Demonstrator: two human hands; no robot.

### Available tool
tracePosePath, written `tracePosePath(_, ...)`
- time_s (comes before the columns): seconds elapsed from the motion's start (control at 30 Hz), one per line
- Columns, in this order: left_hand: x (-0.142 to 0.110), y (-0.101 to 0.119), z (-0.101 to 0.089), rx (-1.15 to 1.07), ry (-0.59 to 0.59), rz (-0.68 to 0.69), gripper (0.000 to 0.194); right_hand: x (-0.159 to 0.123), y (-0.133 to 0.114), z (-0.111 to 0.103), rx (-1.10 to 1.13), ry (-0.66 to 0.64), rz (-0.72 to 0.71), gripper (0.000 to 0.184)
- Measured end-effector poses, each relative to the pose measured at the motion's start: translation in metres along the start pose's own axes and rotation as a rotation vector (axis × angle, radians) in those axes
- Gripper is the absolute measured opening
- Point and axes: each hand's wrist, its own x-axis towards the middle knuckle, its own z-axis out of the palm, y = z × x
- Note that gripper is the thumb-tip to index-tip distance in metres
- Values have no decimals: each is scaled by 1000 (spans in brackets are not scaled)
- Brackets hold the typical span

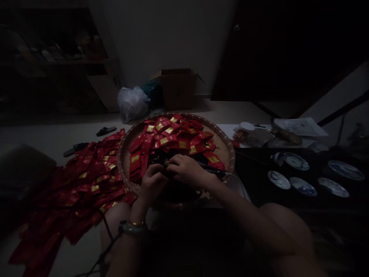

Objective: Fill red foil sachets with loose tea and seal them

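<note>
My left hand (153, 181) and my right hand (186, 168) meet over the near half of a round woven bamboo tray (230, 154). Fingers of both are curled and pinched close together; whatever they hold is too dark to make out. Beneath them lies a dark heap (175, 192), perhaps loose leaves, with small pale bits. Red packets with gold labels (169, 130) are piled across the tray's far half, and some stand stacked by my left hand. A dark slim tool with a pale cord (216, 170) rests beside my right wrist.
Many more red packets (92, 181) spread over the floor at left. Blue-and-white dishes (303, 186) sit on the dark table at right, near food bags (256, 136). Behind stand an open cardboard box (179, 90) and a white plastic bag (132, 102).
</note>
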Motion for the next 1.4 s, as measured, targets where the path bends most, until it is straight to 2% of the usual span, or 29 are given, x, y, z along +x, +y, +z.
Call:
tracePosePath(0.2,1,3,-1,21,-25,104,14,-8,4,12,27,56,-60,26)
tracePosePath(0.37,1,5,1,11,-198,114,7,-13,-1,9,7,-207,98,23)
tracePosePath(0.43,0,4,2,-14,-246,117,7,-14,-3,6,-5,-269,117,21)
tracePosePath(0.6,0,-2,5,-113,-159,121,12,-16,-2,6,37,-148,67,23)
tracePosePath(0.73,1,-2,6,-189,-122,91,16,-11,-4,9,109,-231,72,21)
tracePosePath(0.83,3,-1,5,-247,-98,4,17,-6,-4,10,178,-225,80,16)
tracePosePath(0.93,4,-2,3,-309,-49,-116,15,-7,1,12,404,-70,92,14)
tracePosePath(1.0,5,-2,2,-366,-7,-197,14,-8,5,16,624,81,188,24)
tracePosePath(1.07,5,-1,1,-432,36,-294,14,-8,8,22,823,168,299,32)
tracePosePath(1.2,7,6,2,-562,123,-514,18,-3,7,36,1034,168,444,12)
tracePosePath(1.27,10,8,1,-614,166,-627,34,1,4,42,1106,215,522,12)
tracePosePath(1.33,12,10,0,-667,125,-736,43,5,2,46,1185,260,586,17)
tracePosePath(1.4,14,10,0,-705,41,-828,37,8,2,50,1243,262,633,22)
